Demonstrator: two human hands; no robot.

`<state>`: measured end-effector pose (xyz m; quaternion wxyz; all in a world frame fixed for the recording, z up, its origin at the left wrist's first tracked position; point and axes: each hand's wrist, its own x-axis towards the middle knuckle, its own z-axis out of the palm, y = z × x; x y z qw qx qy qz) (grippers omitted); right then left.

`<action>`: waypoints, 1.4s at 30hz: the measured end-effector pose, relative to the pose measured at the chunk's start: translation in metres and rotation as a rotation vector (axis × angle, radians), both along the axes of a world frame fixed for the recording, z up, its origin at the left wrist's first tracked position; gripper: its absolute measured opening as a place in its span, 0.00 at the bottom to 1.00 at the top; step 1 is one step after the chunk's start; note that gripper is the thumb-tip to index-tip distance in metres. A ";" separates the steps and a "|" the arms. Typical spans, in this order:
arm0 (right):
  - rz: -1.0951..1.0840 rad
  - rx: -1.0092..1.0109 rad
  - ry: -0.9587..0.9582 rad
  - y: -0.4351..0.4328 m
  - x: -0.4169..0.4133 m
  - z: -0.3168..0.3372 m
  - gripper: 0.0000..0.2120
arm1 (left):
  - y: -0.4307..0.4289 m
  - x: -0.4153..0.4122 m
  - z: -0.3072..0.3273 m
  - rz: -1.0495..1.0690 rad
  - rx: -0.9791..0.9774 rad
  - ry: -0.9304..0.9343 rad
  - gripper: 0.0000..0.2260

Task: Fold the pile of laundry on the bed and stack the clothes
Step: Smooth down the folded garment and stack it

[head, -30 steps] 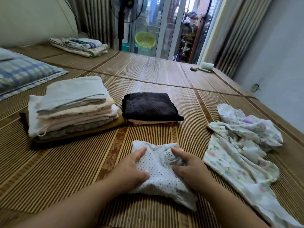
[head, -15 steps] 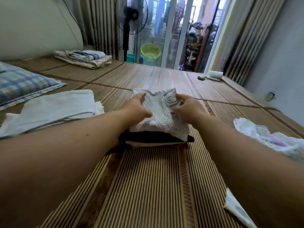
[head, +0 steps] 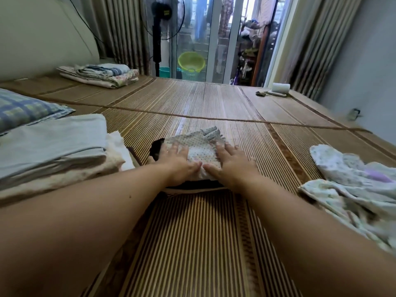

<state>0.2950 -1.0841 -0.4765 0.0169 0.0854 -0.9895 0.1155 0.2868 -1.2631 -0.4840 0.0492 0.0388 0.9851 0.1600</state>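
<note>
Your left hand (head: pixel 179 160) and right hand (head: pixel 232 162) are pressing flat, fingers spread, gripping nothing. Beneath both palms, the dotted garment (head: pixel 198 146) is lying folded atop the dark folded cloth (head: pixel 157 147).

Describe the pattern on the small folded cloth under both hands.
The small folded cloth is white with tiny dark polka dots, shown best in the head view.

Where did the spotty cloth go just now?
The left hand and right hand carried the spotty cloth forward off the mat onto the dark folded cloth, loosened their grip, and now press it flat. The tall folded stack and flowery pile stayed put.
</note>
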 end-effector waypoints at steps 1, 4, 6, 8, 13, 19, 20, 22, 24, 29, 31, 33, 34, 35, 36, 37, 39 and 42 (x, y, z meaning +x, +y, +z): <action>-0.016 -0.058 0.058 0.004 0.017 0.003 0.37 | 0.006 0.013 0.005 -0.022 -0.023 0.047 0.35; -0.066 -0.130 0.154 0.024 0.080 0.003 0.36 | 0.031 0.059 0.011 -0.180 -0.055 0.165 0.36; -0.114 -0.101 0.129 0.046 0.125 0.000 0.37 | 0.055 0.094 0.010 -0.277 -0.028 0.132 0.36; -0.173 -0.065 0.073 0.071 0.165 -0.004 0.37 | 0.083 0.128 0.008 -0.371 -0.027 0.085 0.36; -0.387 -0.110 0.056 0.146 0.240 0.008 0.36 | 0.162 0.203 -0.001 -0.558 -0.054 0.008 0.37; -0.378 -0.224 -0.156 0.217 0.281 0.012 0.38 | 0.233 0.241 -0.016 -0.618 -0.058 -0.095 0.33; -0.352 -0.235 -0.212 0.223 0.284 0.012 0.41 | 0.239 0.240 -0.014 -0.599 -0.063 -0.087 0.29; -0.313 -0.193 -0.299 0.230 0.288 0.011 0.44 | 0.248 0.234 -0.009 -0.557 -0.095 -0.028 0.19; -0.282 -0.093 -0.344 0.231 0.289 0.006 0.40 | 0.249 0.227 -0.005 -0.548 -0.124 0.055 0.12; -0.405 -0.181 -0.136 0.247 0.289 0.009 0.14 | 0.229 0.225 0.018 -0.574 -0.019 0.124 0.04; -0.411 -0.304 -0.052 0.253 0.289 0.016 0.16 | 0.207 0.229 0.030 -0.528 0.055 0.142 0.04; -0.392 -0.449 -0.019 0.253 0.291 0.021 0.16 | 0.178 0.232 0.041 -0.482 0.092 0.124 0.06; -0.364 -0.471 -0.033 0.250 0.292 0.023 0.16 | 0.159 0.234 0.047 -0.483 0.063 0.127 0.06; -0.334 -0.460 -0.069 0.247 0.293 0.024 0.14 | 0.142 0.236 0.051 -0.499 0.004 0.130 0.07; -0.301 -0.426 -0.107 0.243 0.294 0.025 0.12 | 0.123 0.240 0.054 -0.519 -0.074 0.126 0.07; -0.274 -0.390 -0.127 0.238 0.295 0.025 0.11 | 0.105 0.243 0.055 -0.540 -0.174 0.107 0.07; -0.246 -0.349 -0.122 0.229 0.295 0.027 0.07 | 0.069 0.247 0.053 -0.538 -0.385 0.068 0.04; -0.266 -0.370 -0.160 0.217 0.297 0.027 0.10 | 0.023 0.247 0.046 -0.364 -0.598 -0.048 0.05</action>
